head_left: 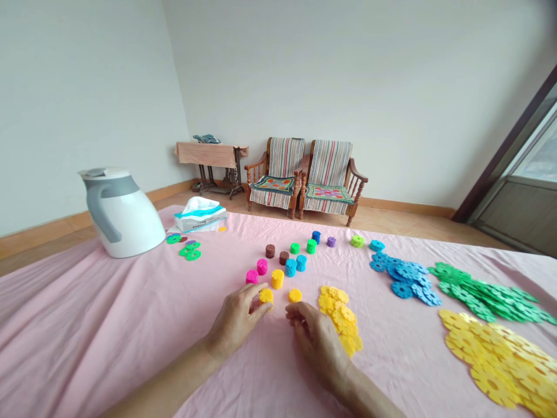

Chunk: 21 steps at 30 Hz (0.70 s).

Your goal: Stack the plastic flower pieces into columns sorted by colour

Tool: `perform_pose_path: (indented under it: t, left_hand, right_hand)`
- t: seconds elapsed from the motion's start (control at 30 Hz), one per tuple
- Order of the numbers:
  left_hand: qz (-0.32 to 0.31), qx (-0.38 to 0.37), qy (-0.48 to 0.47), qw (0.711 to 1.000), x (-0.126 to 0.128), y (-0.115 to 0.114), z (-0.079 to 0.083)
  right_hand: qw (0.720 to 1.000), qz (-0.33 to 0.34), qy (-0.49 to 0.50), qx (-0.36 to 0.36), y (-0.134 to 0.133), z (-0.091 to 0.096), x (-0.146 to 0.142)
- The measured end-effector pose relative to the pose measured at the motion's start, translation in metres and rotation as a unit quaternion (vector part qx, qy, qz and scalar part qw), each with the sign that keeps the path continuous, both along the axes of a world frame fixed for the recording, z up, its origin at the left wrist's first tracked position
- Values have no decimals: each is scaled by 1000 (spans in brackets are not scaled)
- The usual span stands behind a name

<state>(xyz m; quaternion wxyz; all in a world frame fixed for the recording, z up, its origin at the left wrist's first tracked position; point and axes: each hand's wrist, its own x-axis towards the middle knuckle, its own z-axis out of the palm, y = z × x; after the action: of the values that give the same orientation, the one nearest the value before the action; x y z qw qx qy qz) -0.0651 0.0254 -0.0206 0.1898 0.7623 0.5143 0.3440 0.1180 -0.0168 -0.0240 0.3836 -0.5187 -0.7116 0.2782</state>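
The left hand (237,319) is narrowed around a small yellow stack (266,296), thumb at its near side and fingertips at its far left. The right hand (319,339) has its fingers loosely curled; whether they pinch anything, I cannot tell. Another yellow stack (295,295) stands just beyond its fingertips, with loose yellow discs (342,313) just to its right. The creased pink cloth (174,331) gives open room between the hands and broadly left of the left hand. Well right of the right hand spreads a large yellow pile (496,354), with green discs (487,293) and blue discs (409,271) farther out. Past the left hand stand pink stacks (261,266), then brown stacks (270,251), short of the cloth's far edge. Far to that hand's left are a white-and-grey jug (126,217) and a tissue box (200,217). Beyond the edge, two wooden armchairs (328,180) and a draped stand (209,154) are set before a pale wall (278,69).
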Motion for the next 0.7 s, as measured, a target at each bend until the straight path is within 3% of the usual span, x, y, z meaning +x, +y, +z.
perform_pose_path:
  t: [0.2, 0.47, 0.7]
  left_hand:
    - [16, 10, -12, 1000, -3, 1, 6]
    - [93, 78, -84, 989, -37, 28, 19]
    - [-89, -5, 62, 994, -44, 48, 41]
  right_hand:
    - [1000, 0, -7, -1, -1, 0, 1]
    - [1000, 5, -6, 7, 0, -2, 2]
    - [1000, 8, -4, 12, 1, -6, 2]
